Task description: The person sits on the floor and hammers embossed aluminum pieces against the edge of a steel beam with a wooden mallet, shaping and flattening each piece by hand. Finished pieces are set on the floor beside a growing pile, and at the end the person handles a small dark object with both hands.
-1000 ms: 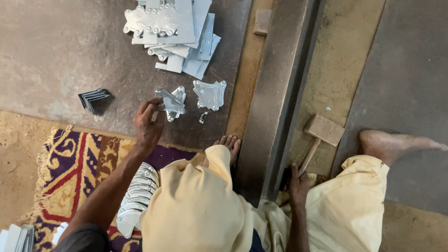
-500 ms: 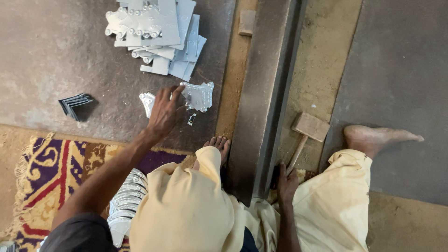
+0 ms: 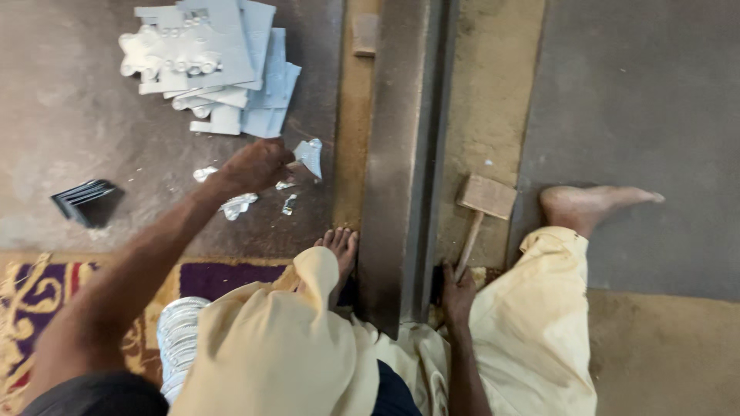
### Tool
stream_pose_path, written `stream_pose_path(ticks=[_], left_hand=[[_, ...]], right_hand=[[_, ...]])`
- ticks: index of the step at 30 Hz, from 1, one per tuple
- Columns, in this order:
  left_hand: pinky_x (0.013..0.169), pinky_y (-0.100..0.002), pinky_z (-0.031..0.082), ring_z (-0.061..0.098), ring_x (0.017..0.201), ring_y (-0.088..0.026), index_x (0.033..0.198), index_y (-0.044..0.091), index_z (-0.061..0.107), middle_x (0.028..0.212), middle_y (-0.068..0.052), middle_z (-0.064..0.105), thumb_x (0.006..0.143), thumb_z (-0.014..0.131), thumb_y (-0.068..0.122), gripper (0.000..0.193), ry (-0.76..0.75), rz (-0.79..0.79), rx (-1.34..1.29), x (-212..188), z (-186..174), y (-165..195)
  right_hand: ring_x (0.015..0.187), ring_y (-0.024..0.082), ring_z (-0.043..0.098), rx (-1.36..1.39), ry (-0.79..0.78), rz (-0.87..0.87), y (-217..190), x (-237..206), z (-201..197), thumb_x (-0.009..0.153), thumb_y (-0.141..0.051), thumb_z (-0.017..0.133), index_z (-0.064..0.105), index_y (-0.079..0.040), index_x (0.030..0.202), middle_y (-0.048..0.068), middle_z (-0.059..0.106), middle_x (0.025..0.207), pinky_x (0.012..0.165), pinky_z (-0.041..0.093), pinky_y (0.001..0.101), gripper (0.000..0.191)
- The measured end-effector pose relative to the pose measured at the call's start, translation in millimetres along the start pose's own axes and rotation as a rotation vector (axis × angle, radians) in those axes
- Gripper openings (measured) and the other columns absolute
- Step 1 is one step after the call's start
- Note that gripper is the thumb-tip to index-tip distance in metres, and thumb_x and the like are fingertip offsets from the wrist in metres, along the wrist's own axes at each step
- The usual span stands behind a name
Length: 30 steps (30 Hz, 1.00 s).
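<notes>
My left hand (image 3: 254, 166) reaches out over the dark floor and is closed on a thin silvery sheet-metal piece (image 3: 310, 156) that sticks out to its right. Small shiny metal scraps (image 3: 237, 206) lie on the floor just under and beside that hand. Farther out sits a stack of cut grey metal sheets (image 3: 212, 62). My right hand (image 3: 458, 294) rests low by my knee, at the end of the handle of a wooden mallet (image 3: 484, 202); whether the fingers grip the handle is not visible.
A long steel beam (image 3: 401, 154) runs between my legs. My bare feet (image 3: 593, 204) flank it. A dark bundle of folded pieces (image 3: 85, 202) lies at the left. A pile of round silver discs (image 3: 179, 337) sits on a patterned rug (image 3: 46, 300) by my left knee.
My left hand moved right and picked the silvery sheet piece off the floor. The view shifted slightly. My right hand stayed by the mallet handle.
</notes>
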<state>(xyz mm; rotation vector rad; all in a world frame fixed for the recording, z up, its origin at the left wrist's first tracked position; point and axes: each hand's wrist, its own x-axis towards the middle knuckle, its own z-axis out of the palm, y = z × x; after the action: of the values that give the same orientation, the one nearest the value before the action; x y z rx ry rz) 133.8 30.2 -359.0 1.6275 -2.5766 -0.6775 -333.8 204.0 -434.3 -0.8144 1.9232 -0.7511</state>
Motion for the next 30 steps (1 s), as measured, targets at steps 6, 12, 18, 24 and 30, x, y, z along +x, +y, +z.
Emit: stream_pose_path(ticks=[6,12,18,24,30], left_hand=[[0.070,-0.037,0.061,0.071,0.080,-0.020,0.117,0.000,0.068,0.093,-0.009,0.076,0.093,0.079,0.021,0.034,0.282,-0.316,-0.823,48,-33,62],[0.057,-0.031,0.063,0.072,0.073,-0.017,0.106,-0.010,0.065,0.088,-0.015,0.073,0.088,0.083,0.013,0.034,0.352,-0.376,-1.096,122,-33,137],[0.069,-0.032,0.064,0.077,0.078,-0.016,0.113,-0.001,0.062,0.090,-0.009,0.075,0.096,0.069,0.023,0.030,0.280,-0.352,-1.479,128,-26,139],[0.067,-0.032,0.046,0.056,0.073,-0.013,0.117,-0.001,0.066,0.089,-0.006,0.068,0.098,0.074,0.025,0.033,0.232,-0.456,-1.499,138,-12,142],[0.068,-0.028,0.050,0.059,0.072,-0.009,0.113,0.004,0.068,0.086,-0.003,0.071,0.096,0.073,0.027,0.030,0.241,-0.432,-1.460,142,-2,136]], right_hand=[[0.043,0.011,0.045,0.049,-0.027,-0.034,-5,-2,-4,0.100,-0.028,0.067,0.057,-0.008,0.086,0.000,0.049,0.057,0.039,0.038,0.0315,0.027],[0.041,0.012,0.047,0.306,-0.219,0.215,-23,-1,-19,0.100,-0.036,0.065,0.055,-0.012,0.088,0.000,0.051,0.058,0.038,0.037,0.0286,0.029],[0.040,0.006,0.033,0.963,-0.532,0.435,-53,1,-40,0.103,-0.052,0.052,0.053,-0.015,0.090,-0.005,0.041,0.059,0.031,0.024,0.0211,0.039],[0.038,0.006,0.026,0.569,-0.295,0.313,-93,-21,-15,0.105,-0.057,0.043,0.045,-0.016,0.082,-0.006,0.034,0.055,0.031,0.022,0.0244,0.048],[0.039,0.006,0.031,0.505,-0.209,0.086,-160,-59,-11,0.105,-0.053,0.044,0.051,-0.012,0.089,-0.004,0.037,0.056,0.033,0.025,0.0254,0.044]])
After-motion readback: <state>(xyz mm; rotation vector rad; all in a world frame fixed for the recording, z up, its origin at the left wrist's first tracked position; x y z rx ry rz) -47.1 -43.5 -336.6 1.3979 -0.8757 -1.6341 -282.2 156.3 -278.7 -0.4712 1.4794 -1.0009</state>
